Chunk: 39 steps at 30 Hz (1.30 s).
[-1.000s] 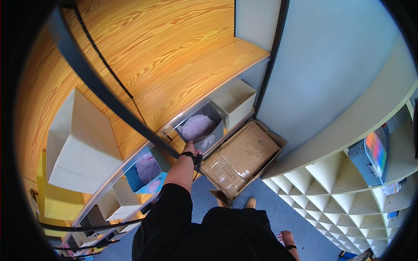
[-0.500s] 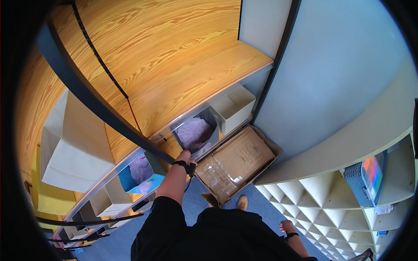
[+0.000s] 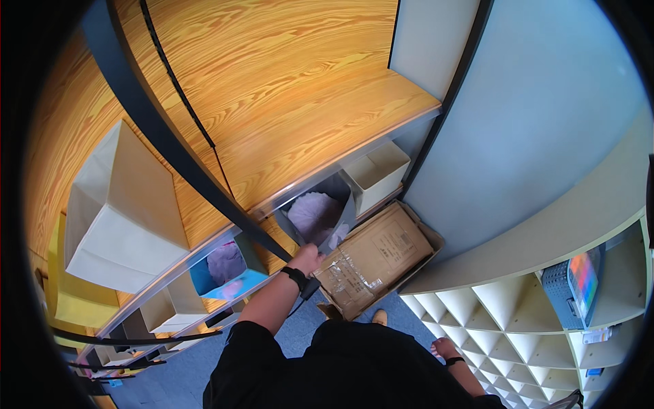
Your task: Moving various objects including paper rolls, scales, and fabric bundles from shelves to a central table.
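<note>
My left hand [image 3: 308,260] is closed on the near rim of a grey storage bin [image 3: 351,209] that juts from the lower shelf. Inside the bin lies a bunched pale-purple cloth item [image 3: 315,216]; a paler piece of it shows by the front wall, near my fingers. Part of the bin's front is hidden by that hand. Out to the right, my right hand [image 3: 446,349] hangs low beside the white cubby shelf [image 3: 487,300]. Its fingers are loosely curved and apart, with nothing in them.
Beside the bin stand a beige bin [image 3: 381,184] and, on the floor, a taped cardboard box [image 3: 381,262]. A blue bin [image 3: 235,283] and a large white bin [image 3: 126,238] are on the left. A dark metal post [image 3: 174,160] crosses in front of the wooden shelves.
The grey bin has come outward from the shelf towards me, with my left hand on its rim. The view has shifted slightly, and my right hand has risen a little.
</note>
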Tool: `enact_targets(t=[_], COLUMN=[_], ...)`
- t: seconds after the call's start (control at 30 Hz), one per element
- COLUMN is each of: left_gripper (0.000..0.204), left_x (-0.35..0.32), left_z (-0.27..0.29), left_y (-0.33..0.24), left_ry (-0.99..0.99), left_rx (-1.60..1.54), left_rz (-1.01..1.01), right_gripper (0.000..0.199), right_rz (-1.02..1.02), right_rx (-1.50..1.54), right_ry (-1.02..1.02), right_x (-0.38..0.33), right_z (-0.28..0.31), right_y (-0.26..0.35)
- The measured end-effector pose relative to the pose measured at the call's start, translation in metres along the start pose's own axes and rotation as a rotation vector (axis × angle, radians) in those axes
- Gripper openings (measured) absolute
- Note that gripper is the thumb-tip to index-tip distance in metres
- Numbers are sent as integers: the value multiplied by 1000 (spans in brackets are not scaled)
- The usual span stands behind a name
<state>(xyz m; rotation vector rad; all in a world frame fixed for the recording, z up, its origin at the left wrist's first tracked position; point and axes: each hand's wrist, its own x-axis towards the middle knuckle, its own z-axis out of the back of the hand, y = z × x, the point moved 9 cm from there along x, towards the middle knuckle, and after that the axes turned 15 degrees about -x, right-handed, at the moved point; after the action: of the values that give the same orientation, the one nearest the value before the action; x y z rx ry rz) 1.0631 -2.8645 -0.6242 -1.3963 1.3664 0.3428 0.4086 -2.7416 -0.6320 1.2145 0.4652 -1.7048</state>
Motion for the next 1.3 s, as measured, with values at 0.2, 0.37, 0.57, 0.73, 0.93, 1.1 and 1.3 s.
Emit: enact_targets(t=[0.2,0.37,0.57,0.73,0.93,1.1,1.3], left_gripper=[34,34,36,36,31,23,25], left_x=[-60,-109,-172,-213,-255,-305,-382], left_z=[17,62,94,123,155,194,190], left_y=[46,77,99,123,149,237,361], left_ry=[130,120,134,-65,-183,-358,-573], left_rx=[-225,-182,-253,-1,-89,-182,-609], left_rz=[214,236,320,200,55,122,17], right_gripper=[22,23,23,26,70,80,42], right_rz=[63,31,552,511,356,187,547], right_rx=[-174,-114,-230,306,598,687,305], right_ry=[9,36,-110,-34,282,282,448], right_x=[-9,20,33,56,114,125,139], right_z=[8,12,38,56,49,49,-14], right_y=[19,31,159,319,525,661,701])
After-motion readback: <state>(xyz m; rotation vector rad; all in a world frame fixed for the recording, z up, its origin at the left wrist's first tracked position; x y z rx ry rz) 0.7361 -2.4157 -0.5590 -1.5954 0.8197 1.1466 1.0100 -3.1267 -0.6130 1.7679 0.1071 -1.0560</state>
